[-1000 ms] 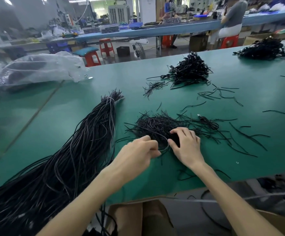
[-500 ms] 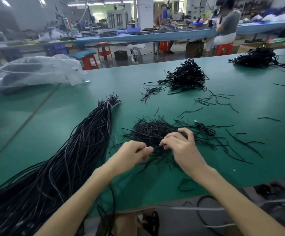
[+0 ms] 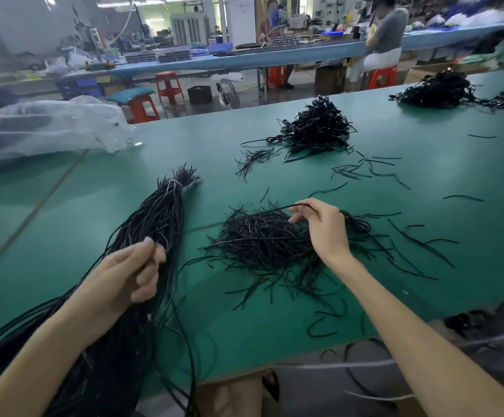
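Note:
A long bundle of black cables [image 3: 154, 224], tied near its far end with a pale band, lies on the green table [image 3: 425, 182] at the left. My left hand [image 3: 130, 275] is over this bundle and its fingertips pinch a thin cable. In the middle lies a loose pile of short black ties [image 3: 262, 236]. My right hand [image 3: 323, 224] hovers over that pile and pinches one short black tie [image 3: 293, 206] that sticks out to the left.
A heap of finished coiled cables [image 3: 317, 127] sits farther back, another heap [image 3: 437, 88] at the far right. Stray ties [image 3: 365, 170] are scattered around. A clear plastic bag [image 3: 43, 127] lies at the back left. People sit at a blue bench beyond.
My left hand has moved left from the tie pile to the long cable bundle. My right hand has lifted from the pile with one tie pinched.

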The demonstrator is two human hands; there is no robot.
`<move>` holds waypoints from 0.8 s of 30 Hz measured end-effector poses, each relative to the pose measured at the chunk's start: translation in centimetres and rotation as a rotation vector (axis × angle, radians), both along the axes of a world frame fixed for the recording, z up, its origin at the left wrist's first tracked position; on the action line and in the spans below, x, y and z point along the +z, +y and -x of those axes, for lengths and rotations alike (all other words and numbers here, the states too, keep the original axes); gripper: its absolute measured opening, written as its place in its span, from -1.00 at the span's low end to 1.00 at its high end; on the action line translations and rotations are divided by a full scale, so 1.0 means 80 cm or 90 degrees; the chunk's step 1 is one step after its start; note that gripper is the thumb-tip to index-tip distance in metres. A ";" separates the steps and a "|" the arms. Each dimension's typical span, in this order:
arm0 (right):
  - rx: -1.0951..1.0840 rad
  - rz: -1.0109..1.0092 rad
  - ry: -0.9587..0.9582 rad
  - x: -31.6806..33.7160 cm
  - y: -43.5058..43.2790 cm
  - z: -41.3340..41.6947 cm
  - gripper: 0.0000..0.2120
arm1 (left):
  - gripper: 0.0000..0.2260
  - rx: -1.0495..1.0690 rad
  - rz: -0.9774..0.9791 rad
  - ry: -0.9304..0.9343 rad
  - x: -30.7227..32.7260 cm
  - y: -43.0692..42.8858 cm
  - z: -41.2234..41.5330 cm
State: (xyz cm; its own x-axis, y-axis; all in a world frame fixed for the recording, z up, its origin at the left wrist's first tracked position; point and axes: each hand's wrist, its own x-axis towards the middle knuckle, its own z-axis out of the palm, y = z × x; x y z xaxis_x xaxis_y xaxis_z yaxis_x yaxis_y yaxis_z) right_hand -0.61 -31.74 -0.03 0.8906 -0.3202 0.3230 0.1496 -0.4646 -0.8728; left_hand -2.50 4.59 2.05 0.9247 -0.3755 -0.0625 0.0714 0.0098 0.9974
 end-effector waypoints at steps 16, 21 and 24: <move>0.081 0.647 -0.128 0.004 0.011 0.044 -0.20 | -0.69 -0.106 -0.191 -0.068 -0.014 -0.196 -0.028; 0.160 0.626 -0.061 -0.010 0.022 0.049 -0.82 | -0.82 -0.188 -0.155 -0.064 -0.005 -0.175 -0.022; 0.134 0.478 -0.068 -0.010 0.032 0.063 -0.87 | -0.76 -0.172 -0.025 -0.026 -0.012 -0.151 -0.028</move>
